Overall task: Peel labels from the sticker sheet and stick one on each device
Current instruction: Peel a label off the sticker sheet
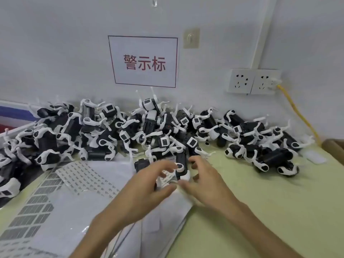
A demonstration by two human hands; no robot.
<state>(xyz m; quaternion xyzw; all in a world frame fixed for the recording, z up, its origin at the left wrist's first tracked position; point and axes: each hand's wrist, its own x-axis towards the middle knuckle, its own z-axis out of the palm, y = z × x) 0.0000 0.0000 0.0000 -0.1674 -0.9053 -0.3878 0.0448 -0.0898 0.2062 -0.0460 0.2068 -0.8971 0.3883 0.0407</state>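
Note:
My left hand point(149, 189) and my right hand point(206, 185) meet at the middle of the table. Between them lies a small white label strip point(168, 176), which my left hand holds with thumb below and fingers above. My right thumb and forefinger pinch a label at the strip's near edge, with the other fingers curled. Just behind the strip a black-and-white device point(181, 167) lies on the table, touching my fingertips. A large pile of like devices point(149, 131) stretches along the wall. A full sticker sheet point(87, 178) lies to the left.
Peeled backing sheets point(37, 211) and plastic sleeves point(163, 226) cover the near left of the green table point(270, 202). A sign point(144, 62) hangs on the wall. Sockets point(253, 83) with a yellow cable point(297, 112) sit at the right, and a brown object point(335, 148) is at the right edge.

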